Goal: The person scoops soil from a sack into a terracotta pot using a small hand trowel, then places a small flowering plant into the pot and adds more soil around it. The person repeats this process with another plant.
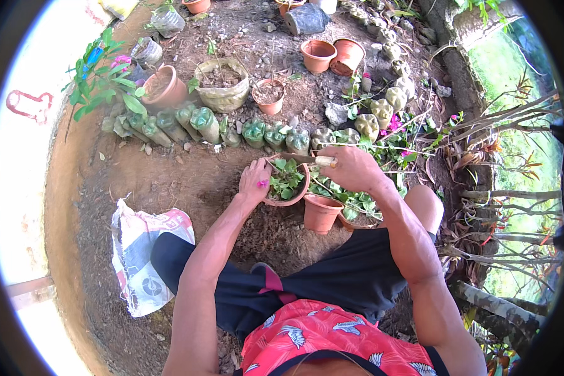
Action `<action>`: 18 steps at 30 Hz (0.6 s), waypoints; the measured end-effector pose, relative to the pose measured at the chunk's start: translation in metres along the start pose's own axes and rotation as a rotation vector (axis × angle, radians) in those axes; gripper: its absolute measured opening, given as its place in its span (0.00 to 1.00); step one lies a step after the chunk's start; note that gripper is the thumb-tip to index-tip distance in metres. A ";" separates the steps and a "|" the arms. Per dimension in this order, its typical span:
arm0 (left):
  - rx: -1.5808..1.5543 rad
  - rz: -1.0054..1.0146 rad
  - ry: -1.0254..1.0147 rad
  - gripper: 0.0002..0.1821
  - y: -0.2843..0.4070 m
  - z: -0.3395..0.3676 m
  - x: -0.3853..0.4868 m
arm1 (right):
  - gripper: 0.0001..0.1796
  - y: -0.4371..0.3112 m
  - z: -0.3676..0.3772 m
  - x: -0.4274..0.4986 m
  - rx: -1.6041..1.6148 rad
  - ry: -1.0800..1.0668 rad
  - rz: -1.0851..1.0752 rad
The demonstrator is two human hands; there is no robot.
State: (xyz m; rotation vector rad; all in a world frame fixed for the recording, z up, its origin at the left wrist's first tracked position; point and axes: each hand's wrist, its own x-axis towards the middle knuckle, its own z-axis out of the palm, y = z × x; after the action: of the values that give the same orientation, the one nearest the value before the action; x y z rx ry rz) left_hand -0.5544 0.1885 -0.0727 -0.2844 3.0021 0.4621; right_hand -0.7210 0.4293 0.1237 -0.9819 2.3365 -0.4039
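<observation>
My right hand [350, 167] is closed around the pale handle of a knife [298, 158], whose dark blade points left over the far rim of a round terracotta-coloured pot [305, 188]. Leafy green plants [285, 179] fill this pot. On its left rim rests my left hand [255, 181], fingers at the edge, with a small pink flower [262, 184] by the fingers; whether it grips the rim is hard to tell. A smaller terracotta-coloured pot [320, 216] stands just to the right and nearer me, beside another leafy potted plant [352, 207].
Upturned plastic bottles [254, 133] edge the bed beyond, which holds several pots, including a large pale planter [222, 91]. A woven plastic sack [145, 254] lies by my left knee. Bougainvillea branches [395, 124] and bare stems [507, 195] stand at the right.
</observation>
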 end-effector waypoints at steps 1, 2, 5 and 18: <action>-0.025 -0.030 -0.003 0.16 0.000 0.001 0.001 | 0.26 0.001 -0.003 -0.002 0.014 0.022 0.003; -0.003 -0.052 0.015 0.14 -0.005 0.007 0.001 | 0.26 0.002 -0.005 -0.005 0.028 0.044 0.006; -0.039 0.050 0.121 0.12 -0.025 0.012 -0.003 | 0.26 -0.003 -0.008 -0.007 0.063 0.109 0.035; -0.209 -0.393 0.028 0.20 -0.014 -0.024 0.016 | 0.27 0.013 -0.018 -0.013 0.057 0.136 0.046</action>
State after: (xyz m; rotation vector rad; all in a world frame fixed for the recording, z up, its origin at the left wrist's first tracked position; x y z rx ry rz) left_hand -0.5687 0.1652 -0.0562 -0.8804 2.8173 0.7283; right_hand -0.7316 0.4482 0.1368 -0.8969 2.4498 -0.5307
